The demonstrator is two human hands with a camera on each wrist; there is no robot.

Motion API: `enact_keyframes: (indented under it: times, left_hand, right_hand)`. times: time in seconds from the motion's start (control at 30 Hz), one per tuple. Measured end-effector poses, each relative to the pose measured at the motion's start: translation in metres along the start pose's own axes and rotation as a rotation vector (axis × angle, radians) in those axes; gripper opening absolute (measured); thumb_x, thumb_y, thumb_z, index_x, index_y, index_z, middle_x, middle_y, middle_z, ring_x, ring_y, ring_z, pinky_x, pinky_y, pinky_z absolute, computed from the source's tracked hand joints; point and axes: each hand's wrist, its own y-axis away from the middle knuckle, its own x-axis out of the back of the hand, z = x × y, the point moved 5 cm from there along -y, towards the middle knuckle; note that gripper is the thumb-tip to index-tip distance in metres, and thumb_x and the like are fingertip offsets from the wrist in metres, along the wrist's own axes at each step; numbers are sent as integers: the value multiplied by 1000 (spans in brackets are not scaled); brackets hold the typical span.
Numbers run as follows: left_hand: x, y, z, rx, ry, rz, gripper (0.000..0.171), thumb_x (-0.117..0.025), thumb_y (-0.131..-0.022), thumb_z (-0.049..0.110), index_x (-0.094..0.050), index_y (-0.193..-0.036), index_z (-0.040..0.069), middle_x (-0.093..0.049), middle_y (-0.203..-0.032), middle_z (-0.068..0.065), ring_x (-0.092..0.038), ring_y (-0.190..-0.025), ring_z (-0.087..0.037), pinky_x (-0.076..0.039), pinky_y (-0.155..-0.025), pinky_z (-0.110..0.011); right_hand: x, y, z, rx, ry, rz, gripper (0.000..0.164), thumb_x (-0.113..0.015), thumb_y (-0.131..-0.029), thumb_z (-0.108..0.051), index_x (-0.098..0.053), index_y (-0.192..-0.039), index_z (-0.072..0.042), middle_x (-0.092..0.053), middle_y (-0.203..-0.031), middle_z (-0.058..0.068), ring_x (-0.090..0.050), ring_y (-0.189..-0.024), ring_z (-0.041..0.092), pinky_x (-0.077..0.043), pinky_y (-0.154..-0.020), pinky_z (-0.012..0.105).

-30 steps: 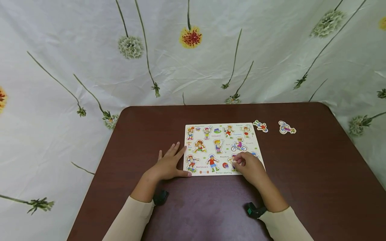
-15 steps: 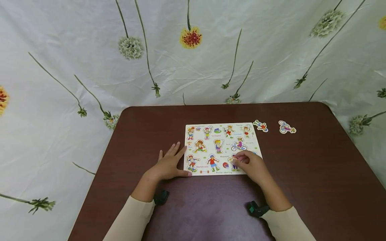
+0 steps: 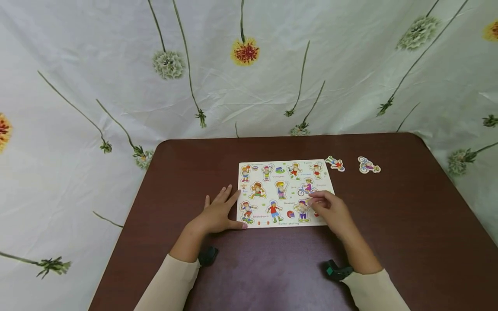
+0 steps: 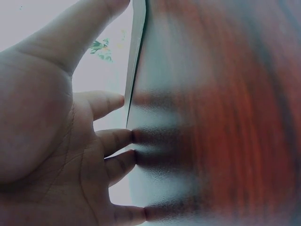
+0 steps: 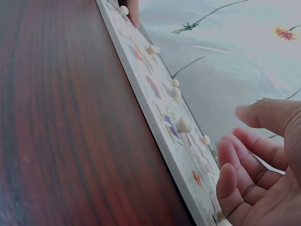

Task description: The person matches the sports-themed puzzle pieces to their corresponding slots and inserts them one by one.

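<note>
A white wooden peg puzzle board [image 3: 270, 190] with sports figures lies on the table. My left hand [image 3: 215, 214] is spread flat at its left side, thumb on the near-left corner and fingertips on the tabletop. Over the board's right part hovers my right hand [image 3: 332, 214], fingers loosely bent and holding nothing. Thumb and fingers are apart in the right wrist view. Just left of them the baseball figure piece [image 3: 302, 211] sits in the near row, its round knob [image 5: 184, 124] standing up. The right hand hides part of the board's near-right corner.
Past the board's far-right corner lie two loose puzzle pieces, a figure piece [image 3: 335, 163] close to the edge and a cyclist-like piece [image 3: 368, 165] farther right. The dark brown table [image 3: 408, 224] meets a flowered cloth [image 3: 272, 86] behind.
My right hand has let go of the baseball figure piece and drawn back to the right, uncovering it. The left hand stays in place.
</note>
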Motion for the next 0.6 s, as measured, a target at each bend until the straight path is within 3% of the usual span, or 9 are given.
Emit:
enact_keyframes:
  times: [0.13, 0.37, 0.6]
  left_hand:
    - [0, 0, 0, 6, -6, -1, 104, -73, -75, 60, -17, -156, 25, -4, -165, -7, -1, -154, -27, 3, -116, -67]
    - [-1, -1, -1, 12, -5, 1, 106, -74, -74, 62, -17, -156, 25, -4, -165, -7, -1, -154, -27, 2, -115, -68]
    - [-1, -1, 0, 2, 3, 3, 107, -73, -74, 62, -17, -156, 25, -3, -165, -7, -1, -154, -27, 2, -115, -68]
  right_hand:
    - [7, 1, 1, -41, -70, 33, 31, -67, -92, -20, -65, -117, -3, -68, -100, 14, -59, -78, 1, -48, -69, 16]
    - [26, -1, 6, -94, -192, 118, 35, -66, -92, -18, -62, -120, 2, -62, -93, -3, -61, -78, 2, -54, -71, 20]
    - [50, -2, 13, -125, -175, 224, 38, -66, -93, -27, -62, -120, -2, -64, -89, -14, -63, -81, 6, -52, -68, 20]
